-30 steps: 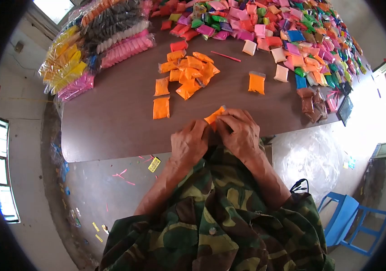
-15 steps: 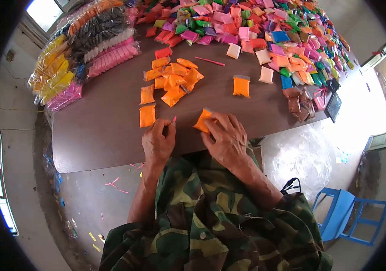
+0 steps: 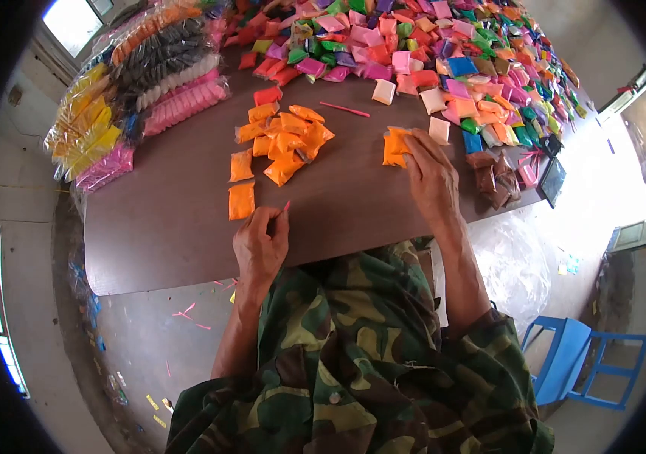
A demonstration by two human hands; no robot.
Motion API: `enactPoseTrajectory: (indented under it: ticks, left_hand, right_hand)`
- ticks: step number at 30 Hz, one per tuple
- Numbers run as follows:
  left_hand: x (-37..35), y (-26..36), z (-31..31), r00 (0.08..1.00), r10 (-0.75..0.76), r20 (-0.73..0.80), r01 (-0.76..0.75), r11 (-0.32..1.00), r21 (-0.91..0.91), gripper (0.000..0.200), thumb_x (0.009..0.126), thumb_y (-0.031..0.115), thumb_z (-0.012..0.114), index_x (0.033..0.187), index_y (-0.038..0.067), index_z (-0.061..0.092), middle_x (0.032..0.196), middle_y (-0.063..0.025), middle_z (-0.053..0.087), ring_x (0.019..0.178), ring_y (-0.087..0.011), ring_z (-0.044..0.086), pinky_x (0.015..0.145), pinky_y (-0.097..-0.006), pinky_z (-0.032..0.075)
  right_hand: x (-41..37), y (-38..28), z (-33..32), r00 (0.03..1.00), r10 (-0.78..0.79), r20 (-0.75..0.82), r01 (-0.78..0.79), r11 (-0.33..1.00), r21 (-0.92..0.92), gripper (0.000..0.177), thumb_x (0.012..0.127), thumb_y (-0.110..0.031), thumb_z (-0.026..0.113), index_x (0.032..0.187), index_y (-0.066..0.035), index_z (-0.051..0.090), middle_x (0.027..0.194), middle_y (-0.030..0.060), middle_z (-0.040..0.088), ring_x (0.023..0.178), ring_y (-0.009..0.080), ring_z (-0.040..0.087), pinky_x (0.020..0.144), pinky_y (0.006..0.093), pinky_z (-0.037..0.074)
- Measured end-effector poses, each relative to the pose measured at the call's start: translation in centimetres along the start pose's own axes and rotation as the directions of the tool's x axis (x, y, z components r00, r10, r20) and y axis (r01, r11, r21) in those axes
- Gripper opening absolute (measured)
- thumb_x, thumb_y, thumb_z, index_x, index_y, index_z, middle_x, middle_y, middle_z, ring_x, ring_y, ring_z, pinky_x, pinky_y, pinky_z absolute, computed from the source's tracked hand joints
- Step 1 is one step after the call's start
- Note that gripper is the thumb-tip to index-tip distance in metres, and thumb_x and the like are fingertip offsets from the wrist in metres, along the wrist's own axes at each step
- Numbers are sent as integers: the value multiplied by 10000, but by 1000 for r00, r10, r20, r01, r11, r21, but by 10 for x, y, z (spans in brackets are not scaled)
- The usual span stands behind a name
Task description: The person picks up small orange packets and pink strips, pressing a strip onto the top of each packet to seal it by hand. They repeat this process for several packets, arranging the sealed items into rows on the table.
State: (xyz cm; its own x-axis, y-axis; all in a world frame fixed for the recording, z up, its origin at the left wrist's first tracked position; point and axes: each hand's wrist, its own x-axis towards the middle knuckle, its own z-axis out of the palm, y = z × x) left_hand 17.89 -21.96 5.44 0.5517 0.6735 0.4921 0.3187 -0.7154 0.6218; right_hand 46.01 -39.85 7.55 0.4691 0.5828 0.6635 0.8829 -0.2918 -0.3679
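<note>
My left hand (image 3: 261, 240) is closed in a pinch near the table's front edge, with the tip of a thin pink strip (image 3: 287, 205) poking up from its fingers. Just beyond it lies a flat orange packet (image 3: 242, 201). Farther right, my right hand (image 3: 436, 178) has its fingers closed on the right side of orange packets (image 3: 395, 147). Two seem to overlap there, and the fingers partly cover them. A loose pile of orange packets (image 3: 287, 144) lies between the hands, toward the back, beside a red packet (image 3: 268, 95).
A large heap of mixed coloured packets (image 3: 383, 45) covers the back of the brown table (image 3: 164, 219). Bagged rows of packets (image 3: 183, 102) stand at back left. Brown packets (image 3: 495, 180) and a dark flat device (image 3: 552, 180) lie at right. A blue stool (image 3: 565, 359) is on the floor.
My right hand has carried an orange packet away from the front edge, up and right, to the spot where another orange packet lay. My left hand has hardly moved.
</note>
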Motion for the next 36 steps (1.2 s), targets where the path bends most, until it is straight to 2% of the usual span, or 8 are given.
enactPoseTrajectory:
  ticks: [3,12,15,18,21,27,36]
  left_hand:
    - [-1,0,0,1000,-20,16,20,1000,-13,137,961,107,803,930,39,688,784,-133,696,648,-320,686,610,-407,538]
    - [0,0,-1,999,25,20,-25,1000,5,142,969,119,797,925,42,686,784,-130,697,657,-322,692,617,-407,541]
    - [-1,0,-1,1000,7,22,-7,1000,6,145,967,118,800,919,44,686,789,-130,701,666,-326,697,623,-408,545]
    - [1,2,-2,1000,8,23,-9,1000,26,146,965,115,802,920,42,684,793,-134,702,673,-331,701,630,-406,550]
    - [1,2,-2,999,28,20,-28,1000,8,144,963,111,802,923,38,683,797,-136,705,679,-334,707,635,-404,555]
    - [1,3,-2,999,-2,34,1,1000,17,141,960,108,803,927,37,685,812,-135,717,692,-333,720,636,-405,562]
    - [1,4,-2,1000,12,18,-12,1000,28,141,959,117,807,934,43,689,815,-140,719,691,-336,721,631,-409,563]
  right_hand:
    - [-9,0,7,996,-2,94,4,1000,-11,394,1004,-58,724,1390,-1,667,1421,178,672,1251,373,698,1034,448,586]
    - [-14,-2,14,996,19,91,-17,1000,-24,424,1007,-43,698,1420,29,629,1472,187,642,1305,376,670,1091,474,548]
    - [-13,2,15,997,-4,73,10,997,-78,426,1011,-24,678,1432,29,632,1485,189,642,1307,367,677,1083,475,551]
    - [-16,6,17,992,4,130,17,987,-162,457,1021,-55,675,1468,18,617,1520,193,621,1344,356,658,1093,475,536]
    - [-17,0,13,992,23,123,-1,985,-172,495,1030,-113,686,1500,9,593,1541,187,602,1399,352,618,1119,486,508]
    - [-17,-8,10,982,-57,179,91,979,-182,551,1046,-208,693,1532,15,557,1604,180,535,1508,346,507,1191,506,437]
    - [-20,-19,10,958,-11,286,68,980,-188,647,1072,-362,673,1557,42,528,1640,218,485,1557,369,439,1229,511,399]
